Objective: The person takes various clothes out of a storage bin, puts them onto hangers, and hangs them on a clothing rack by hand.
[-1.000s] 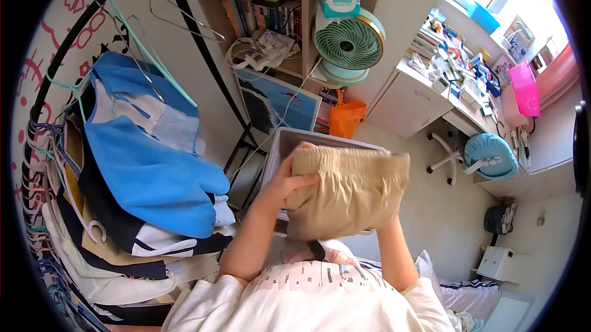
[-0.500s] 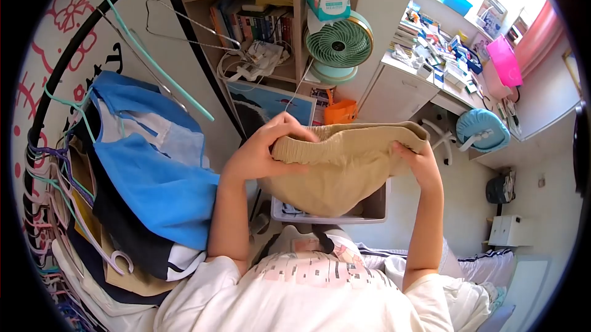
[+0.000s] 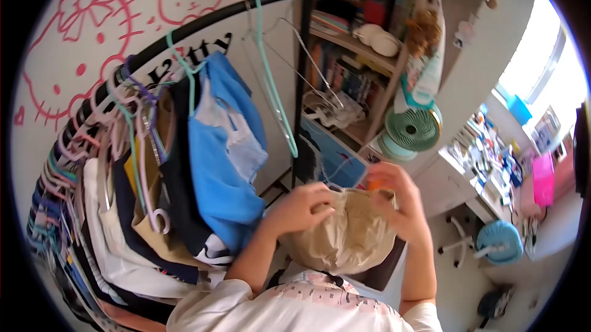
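Khaki pants (image 3: 345, 239) with an elastic waistband hang bunched in front of my chest. My left hand (image 3: 300, 210) is closed on the waistband's left end, fingertips curled over the edge. At the right end, my right hand (image 3: 403, 206) grips the waistband, its fingers bent over the top and somewhat blurred. The pant legs are not shown clearly. Left of my hands, a blue and white garment (image 3: 225, 147) hangs on the rack, and an unused mint hanger (image 3: 274, 79) dangles beside it.
A black curved rail (image 3: 203, 16) carries many clothes on the left. Behind my hands stand a bookshelf (image 3: 363, 55) and a green fan (image 3: 412, 130). A bin (image 3: 385, 267) sits below the pants. A cluttered desk (image 3: 449, 175) and a blue chair (image 3: 500, 242) are at right.
My view has swung left toward the clothes rack. The pants have gone from stretched wide to bunched, with my hands closer together.
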A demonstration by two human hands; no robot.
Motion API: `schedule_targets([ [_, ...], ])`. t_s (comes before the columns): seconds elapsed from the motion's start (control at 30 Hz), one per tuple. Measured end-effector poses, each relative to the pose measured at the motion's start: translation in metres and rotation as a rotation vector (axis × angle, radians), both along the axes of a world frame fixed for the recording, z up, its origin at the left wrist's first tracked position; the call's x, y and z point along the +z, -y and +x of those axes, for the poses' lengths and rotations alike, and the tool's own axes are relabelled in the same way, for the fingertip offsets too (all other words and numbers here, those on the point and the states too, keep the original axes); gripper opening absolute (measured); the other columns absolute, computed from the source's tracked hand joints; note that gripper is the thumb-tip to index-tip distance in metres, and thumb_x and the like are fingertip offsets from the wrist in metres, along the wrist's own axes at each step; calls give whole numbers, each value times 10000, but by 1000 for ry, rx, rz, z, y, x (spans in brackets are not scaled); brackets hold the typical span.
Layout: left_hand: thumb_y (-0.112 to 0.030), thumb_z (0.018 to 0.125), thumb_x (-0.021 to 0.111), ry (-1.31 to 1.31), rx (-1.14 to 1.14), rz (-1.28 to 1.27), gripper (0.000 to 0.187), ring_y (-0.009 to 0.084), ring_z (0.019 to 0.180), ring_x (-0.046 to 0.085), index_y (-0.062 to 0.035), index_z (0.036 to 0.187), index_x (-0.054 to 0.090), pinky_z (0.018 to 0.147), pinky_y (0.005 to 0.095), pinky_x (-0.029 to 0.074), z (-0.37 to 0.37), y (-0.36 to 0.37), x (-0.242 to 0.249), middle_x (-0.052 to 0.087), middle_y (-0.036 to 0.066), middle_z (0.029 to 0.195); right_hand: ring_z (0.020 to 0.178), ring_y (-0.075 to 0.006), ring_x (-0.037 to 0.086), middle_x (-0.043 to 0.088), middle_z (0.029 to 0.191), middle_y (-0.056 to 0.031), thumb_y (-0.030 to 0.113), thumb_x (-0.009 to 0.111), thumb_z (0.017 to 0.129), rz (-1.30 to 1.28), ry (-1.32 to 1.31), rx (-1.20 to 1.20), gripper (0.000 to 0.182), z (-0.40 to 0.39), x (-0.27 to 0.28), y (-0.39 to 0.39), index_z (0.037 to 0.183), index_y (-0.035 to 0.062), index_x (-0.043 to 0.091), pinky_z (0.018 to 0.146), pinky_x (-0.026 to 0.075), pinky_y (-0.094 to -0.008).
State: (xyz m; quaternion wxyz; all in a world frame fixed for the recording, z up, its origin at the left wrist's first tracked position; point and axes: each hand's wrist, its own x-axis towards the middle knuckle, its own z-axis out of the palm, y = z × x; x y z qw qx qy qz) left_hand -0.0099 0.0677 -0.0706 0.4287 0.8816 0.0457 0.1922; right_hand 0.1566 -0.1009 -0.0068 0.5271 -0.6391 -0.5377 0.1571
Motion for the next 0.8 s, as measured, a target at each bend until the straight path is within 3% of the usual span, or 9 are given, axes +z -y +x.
schedule_targets([
  [0.03, -152, 829, 674, -125, 0, -30, 201, 303, 787, 614, -19, 971, 625, 719, 375, 491, -3, 12, 13, 609, 145, 892, 1083, -266, 568, 554, 1247, -131, 11, 644, 778, -16, 82, 108, 536, -18, 19, -22, 1290, 31, 486, 923, 460, -371],
  [0.07, -151, 841, 658, 43, -36, 118, 196, 339, 866, 620, -27, 990, 631, 767, 412, 492, 0, 13, -6, 610, 159, 940, 1131, -288, 538, 506, 1299, -161, 110, 677, 819, -4, 163, 170, 587, -32, 30, -44, 1341, 23, 423, 952, 446, -382],
  [0.13, -121, 827, 653, -63, -18, 61, 231, 356, 931, 610, -55, 1047, 623, 800, 422, 491, -2, 20, -14, 612, 161, 1027, 1143, -394, 498, 469, 1303, -221, 223, 692, 842, 60, 316, 91, 627, -55, 31, -92, 1350, 3, 399, 967, 434, -411],
  [0.27, -64, 804, 653, -47, 29, 117, 306, 321, 918, 620, -95, 1105, 605, 784, 396, 500, -18, 24, -18, 609, 107, 1063, 940, -302, 592, 569, 1096, -145, 196, 701, 833, 339, 526, -156, 524, -60, 19, -150, 1283, 62, 467, 793, 490, -381],
  [0.37, -51, 804, 652, -50, 47, 48, 237, 298, 886, 624, -84, 1034, 608, 759, 371, 505, -27, 16, -27, 589, 80, 1058, 807, -335, 632, 629, 958, -135, 212, 667, 858, 340, 619, -190, 428, -58, 26, -158, 1190, 28, 469, 657, 518, -404],
  [0.47, -45, 804, 652, -41, 68, 47, 198, 286, 874, 621, -62, 989, 584, 750, 356, 504, -32, 13, -19, 586, 74, 1039, 588, -281, 645, 619, 753, -110, 299, 646, 873, 140, 622, -289, 328, -64, 41, -162, 1008, 25, 527, 480, 494, -365],
  [0.6, -99, 837, 657, -25, 21, 40, 212, 287, 887, 619, -49, 1027, 575, 767, 359, 494, -27, 10, -21, 580, 69, 1041, 532, -255, 636, 622, 694, -102, 211, 618, 876, 18, 927, -368, 233, -63, 30, -188, 821, 41, 469, 443, 483, -334],
  [0.7, -105, 832, 667, -55, -19, 21, 214, 290, 877, 620, -48, 1016, 573, 764, 361, 494, -29, 10, -14, 579, 73, 1034, 520, -277, 625, 603, 642, -117, 173, 569, 898, -25, 955, -375, 179, -58, 30, -196, 820, 39, 478, 448, 479, -366],
  [0.8, -6, 767, 657, -70, -8, 40, 233, 281, 896, 624, -60, 981, 580, 764, 357, 511, -32, 12, -11, 577, 69, 1063, 560, -331, 621, 598, 626, -149, 175, 535, 925, 187, 700, -343, 161, -61, 52, -181, 852, 34, 504, 486, 476, -415],
])
